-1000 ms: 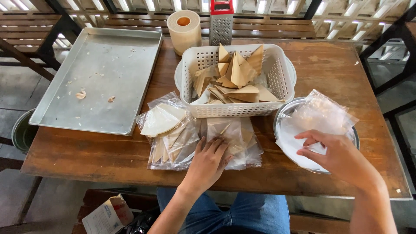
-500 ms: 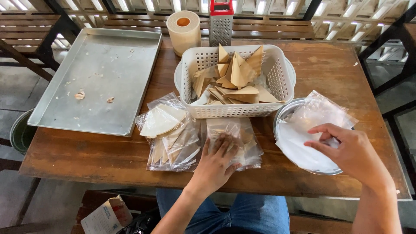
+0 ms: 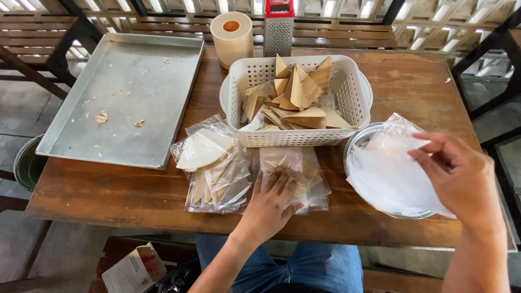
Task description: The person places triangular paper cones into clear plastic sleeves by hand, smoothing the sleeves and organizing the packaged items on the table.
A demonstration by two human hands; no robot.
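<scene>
A metal tray [image 3: 122,92] fills the worktop's [image 3: 108,192] left end. My left hand [image 3: 268,203] presses flat, fingers spread, on bagged triangles [image 3: 290,176] near the front edge, below the white basket [image 3: 297,97]. My right hand [image 3: 461,176] pinches a clear bag [image 3: 388,173] over the round dish [image 3: 353,142].

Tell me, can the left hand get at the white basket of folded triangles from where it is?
Probably yes: the left hand lies flat on the bagged triangles, and the white basket stands just beyond them, open-topped, with nothing between.

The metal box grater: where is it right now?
In the head view, the box grater stands upright at the table's far edge, just right of the tape roll and behind the white basket.
</scene>
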